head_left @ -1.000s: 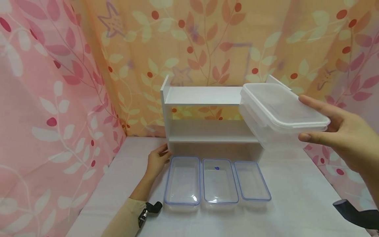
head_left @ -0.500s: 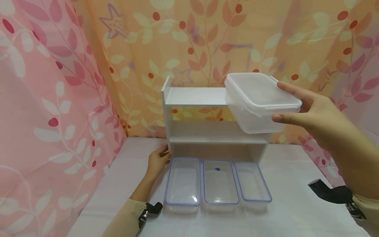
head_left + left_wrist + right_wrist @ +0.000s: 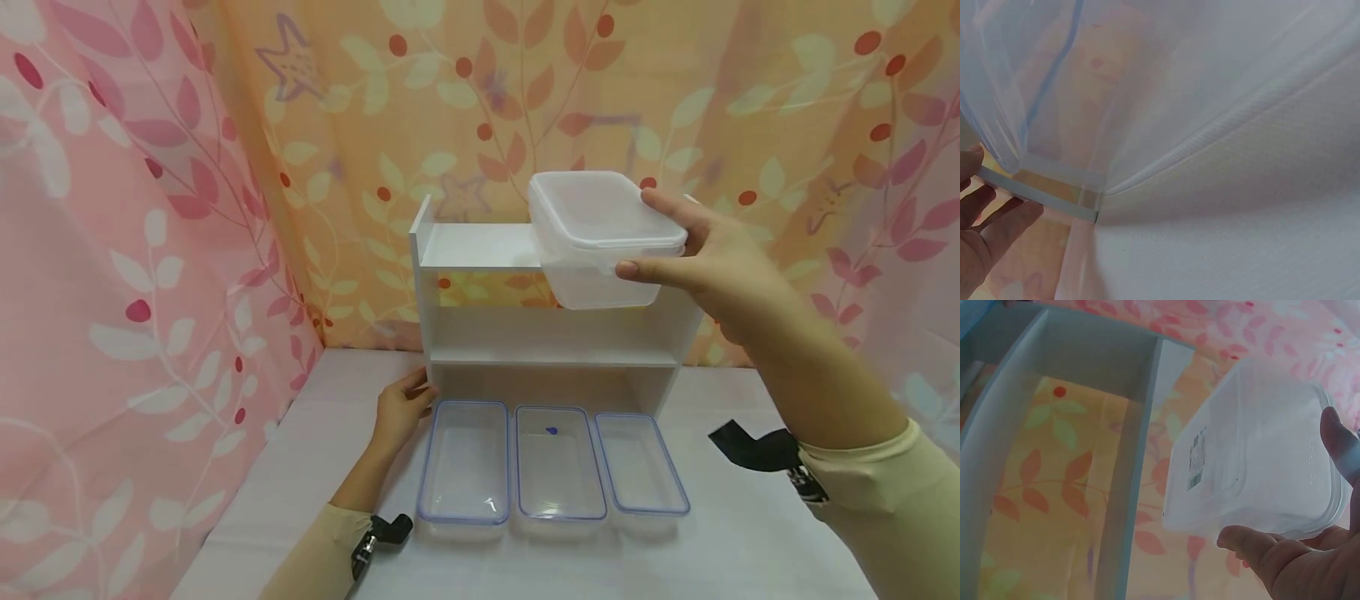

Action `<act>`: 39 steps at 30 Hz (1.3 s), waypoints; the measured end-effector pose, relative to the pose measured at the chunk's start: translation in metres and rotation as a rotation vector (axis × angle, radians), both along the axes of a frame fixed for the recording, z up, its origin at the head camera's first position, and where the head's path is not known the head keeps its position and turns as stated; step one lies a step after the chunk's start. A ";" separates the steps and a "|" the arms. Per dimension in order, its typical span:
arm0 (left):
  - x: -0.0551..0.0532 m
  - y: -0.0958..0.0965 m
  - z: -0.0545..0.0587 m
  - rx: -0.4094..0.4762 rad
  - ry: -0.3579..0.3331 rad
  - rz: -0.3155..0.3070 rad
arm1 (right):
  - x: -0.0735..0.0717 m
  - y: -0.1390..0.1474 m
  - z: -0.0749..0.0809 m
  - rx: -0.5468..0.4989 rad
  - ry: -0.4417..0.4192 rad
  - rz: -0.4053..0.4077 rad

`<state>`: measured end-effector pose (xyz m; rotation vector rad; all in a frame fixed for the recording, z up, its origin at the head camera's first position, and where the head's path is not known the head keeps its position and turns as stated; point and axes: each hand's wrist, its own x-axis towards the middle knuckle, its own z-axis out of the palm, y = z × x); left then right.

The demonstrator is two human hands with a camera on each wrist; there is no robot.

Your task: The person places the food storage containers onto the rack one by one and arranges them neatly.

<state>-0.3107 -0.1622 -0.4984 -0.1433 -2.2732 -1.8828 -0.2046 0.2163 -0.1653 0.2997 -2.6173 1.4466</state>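
Observation:
A lidded clear plastic food container (image 3: 596,218) is raised in front of the top board of a small white shelf (image 3: 551,337). My right hand (image 3: 716,258) grips its right end, the thumb low on the side and fingers at the lid. In the right wrist view, the container (image 3: 1266,456) shows its underside and a barcode label, apart from the shelf boards. My left hand (image 3: 399,412) holds the lower left side panel of the shelf. The left wrist view has that panel's edge (image 3: 1041,197) between thumb and fingers.
Three clear containers with blue rims, the left one (image 3: 465,462), middle one (image 3: 560,467) and right one (image 3: 642,464), stand in a row before the shelf on a white cloth (image 3: 750,533). Patterned curtains (image 3: 555,83) hang behind and at both sides.
My right hand has carried the lidded container leftward and a little up, from the shelf's right side to before its top board. My left hand stays at the shelf's side.

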 end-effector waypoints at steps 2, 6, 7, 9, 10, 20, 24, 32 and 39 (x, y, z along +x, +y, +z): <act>0.000 0.000 0.000 0.002 0.002 -0.003 | -0.004 -0.007 0.000 0.002 -0.005 0.002; -0.003 0.001 -0.003 -0.002 0.011 0.003 | -0.011 -0.020 -0.001 -0.036 -0.011 0.018; -0.003 0.001 -0.004 -0.003 0.009 0.003 | -0.013 -0.023 -0.001 -0.050 -0.009 0.026; -0.003 0.001 -0.004 -0.004 0.008 0.004 | -0.017 -0.028 -0.002 -0.074 0.004 0.035; -0.004 0.001 -0.004 -0.002 0.008 0.003 | -0.019 -0.030 -0.002 -0.077 0.011 0.034; -0.006 0.000 -0.003 0.008 0.017 -0.003 | -0.041 -0.053 -0.006 -0.130 0.051 0.042; -0.006 -0.002 -0.005 0.011 0.006 -0.015 | -0.047 -0.064 -0.006 -0.173 0.032 0.049; -0.006 -0.003 -0.003 0.004 0.002 -0.006 | -0.063 -0.080 -0.010 -0.252 0.039 0.080; -0.005 -0.003 -0.001 -0.005 0.016 -0.001 | -0.077 -0.096 -0.011 -0.259 0.031 0.073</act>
